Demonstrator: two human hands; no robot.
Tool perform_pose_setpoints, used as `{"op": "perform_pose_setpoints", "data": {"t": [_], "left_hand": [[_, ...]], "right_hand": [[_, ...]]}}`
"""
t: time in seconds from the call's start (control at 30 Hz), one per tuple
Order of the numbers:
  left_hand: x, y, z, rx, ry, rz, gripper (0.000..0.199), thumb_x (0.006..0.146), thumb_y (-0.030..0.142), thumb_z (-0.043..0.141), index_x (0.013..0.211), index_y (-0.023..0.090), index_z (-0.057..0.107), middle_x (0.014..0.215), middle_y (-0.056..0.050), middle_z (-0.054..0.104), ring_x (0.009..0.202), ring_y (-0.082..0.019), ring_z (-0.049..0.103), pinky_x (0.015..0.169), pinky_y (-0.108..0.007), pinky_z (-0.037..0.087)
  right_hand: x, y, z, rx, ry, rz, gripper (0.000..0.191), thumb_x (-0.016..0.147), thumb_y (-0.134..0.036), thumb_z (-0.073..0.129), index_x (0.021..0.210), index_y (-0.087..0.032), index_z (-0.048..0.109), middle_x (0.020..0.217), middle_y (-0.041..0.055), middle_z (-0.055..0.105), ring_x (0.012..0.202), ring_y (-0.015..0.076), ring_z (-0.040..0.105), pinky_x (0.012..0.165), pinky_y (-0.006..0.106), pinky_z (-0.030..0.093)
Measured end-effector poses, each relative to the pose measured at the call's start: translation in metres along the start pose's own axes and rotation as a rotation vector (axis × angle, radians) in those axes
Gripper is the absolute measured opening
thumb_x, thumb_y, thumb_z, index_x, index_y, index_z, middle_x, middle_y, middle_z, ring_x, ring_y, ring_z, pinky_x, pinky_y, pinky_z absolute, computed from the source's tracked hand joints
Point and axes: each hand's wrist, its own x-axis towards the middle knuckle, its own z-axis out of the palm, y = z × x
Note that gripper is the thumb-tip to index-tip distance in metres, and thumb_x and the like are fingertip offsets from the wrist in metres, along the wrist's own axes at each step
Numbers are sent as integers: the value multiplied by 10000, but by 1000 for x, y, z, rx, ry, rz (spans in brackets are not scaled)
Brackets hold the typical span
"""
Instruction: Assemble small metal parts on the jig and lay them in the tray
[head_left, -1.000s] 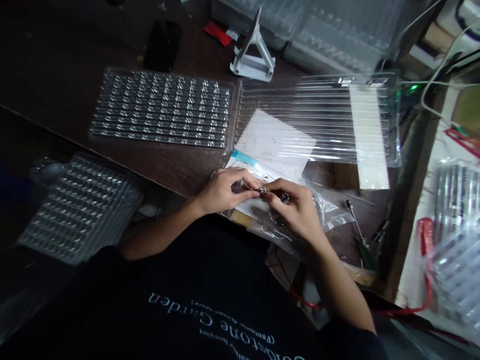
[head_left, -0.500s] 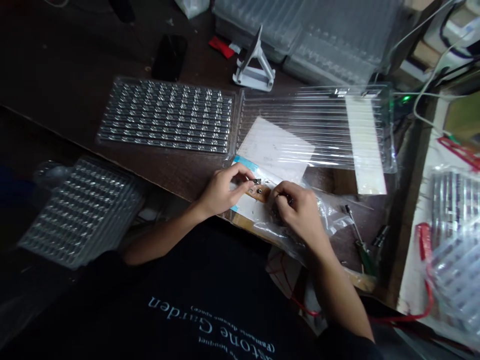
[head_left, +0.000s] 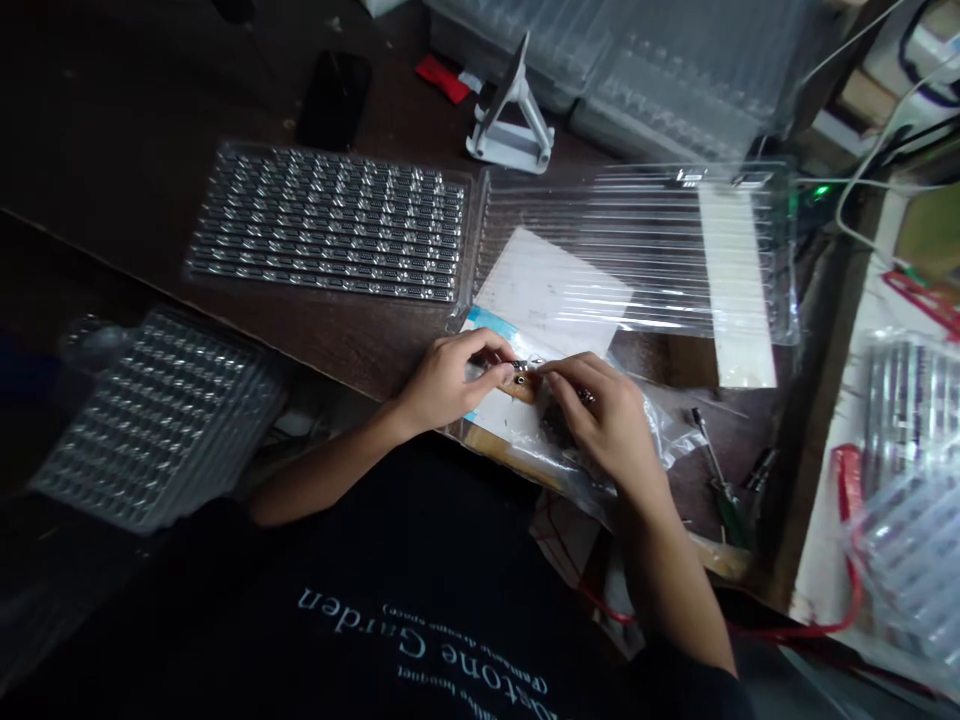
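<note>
Thumb and forefinger of my left hand (head_left: 456, 382) are closed on a small dark metal connector (head_left: 518, 364), held over a brown block (head_left: 523, 390) with a small ring-like hole. My right hand (head_left: 606, 408) is just right of it, its thumb and forefinger pinched together close to the connector. What sits between those fingertips is too small to make out. Beneath the right hand lies a clear plastic bag (head_left: 669, 428), with small dark parts partly hidden by the palm. A white board (head_left: 491, 412) with blue tape (head_left: 489, 322) supports the block.
A clear tray filled with metal connectors (head_left: 330, 225) lies left; another clear tray (head_left: 660, 250) holds a pale strip (head_left: 739, 285). Behind stand a white phone stand (head_left: 514, 145) and a dark phone (head_left: 334, 100). A screwdriver (head_left: 724, 490) lies right. Stacked trays (head_left: 142, 420) sit lower left.
My right hand has moved from the bag of small parts leftward to the connector, its fingers now extended into a pinch. My left hand keeps its hold on the connector.
</note>
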Motion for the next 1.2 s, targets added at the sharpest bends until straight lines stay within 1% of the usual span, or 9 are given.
{"op": "perform_pose_setpoints", "data": {"t": [0.1, 0.27, 0.43, 0.63, 0.73, 0.8, 0.97, 1.07, 1.2], "left_hand": [[0, 0, 0, -5, 15, 8, 44, 850, 161, 653, 892, 170, 663, 844, -16, 720, 776, -134, 667, 741, -235, 520], [0, 0, -1, 18, 40, 54, 55, 848, 138, 636, 892, 166, 656, 876, -33, 714, 811, -146, 669, 746, -245, 524], [1, -1, -2, 15, 88, 68, 57, 866, 147, 617, 901, 168, 657, 897, -44, 709, 845, -160, 668, 771, -268, 534], [1, -2, -1, 29, 84, 96, 69, 871, 131, 643, 914, 164, 686, 916, -48, 724, 892, -165, 682, 829, -285, 539], [0, -2, -1, 26, 72, 93, 69, 875, 130, 658, 921, 165, 696, 925, -47, 731, 899, -163, 686, 835, -284, 540], [0, -2, 0, 26, 59, 96, 72, 877, 124, 659, 923, 165, 698, 922, -44, 733, 892, -158, 686, 829, -278, 541], [0, -2, 0, 40, 32, 110, 60, 882, 139, 666, 923, 166, 701, 931, -45, 733, 904, -158, 686, 837, -279, 540], [0, -2, 0, 39, 30, 107, 70, 884, 136, 663, 935, 167, 700, 941, -45, 732, 912, -158, 686, 842, -283, 541], [1, -2, -1, 39, 21, 114, 73, 885, 128, 657, 931, 167, 700, 933, -43, 733, 903, -155, 685, 831, -277, 541]], "right_hand": [[-1, 1, 1, 6, 44, -29, 214, 961, -250, 535, 992, -207, 742, 909, 72, 702, 816, 192, 665, 750, 324, 510], [-2, 2, 11, 33, 14, -66, 186, 951, -215, 567, 1010, -227, 743, 942, 50, 771, 831, 193, 719, 753, 319, 551], [-1, 3, 22, 32, -10, -148, 208, 966, -238, 550, 1054, -224, 737, 947, 78, 739, 838, 195, 707, 740, 312, 563], [-6, -1, 21, -116, -81, -155, 293, 977, -200, 489, 1168, -237, 708, 1083, 99, 724, 933, 228, 697, 788, 334, 561], [-6, -1, 19, -117, -98, -157, 311, 973, -176, 476, 1178, -228, 704, 1101, 102, 719, 939, 234, 693, 792, 351, 561], [-5, 0, 17, -90, -99, -170, 302, 973, -174, 483, 1174, -217, 705, 1063, 103, 723, 915, 226, 689, 781, 349, 561], [-2, 5, 15, -44, -24, -195, 246, 975, -179, 506, 1096, -225, 714, 968, 78, 719, 868, 193, 682, 761, 322, 554], [1, 4, 16, -53, 2, -187, 224, 974, -199, 516, 1091, -222, 705, 970, 86, 713, 876, 206, 678, 758, 343, 554], [1, 1, 14, -96, -32, -163, 180, 956, -245, 558, 1065, -198, 694, 982, 96, 712, 888, 227, 675, 767, 361, 548]]}}
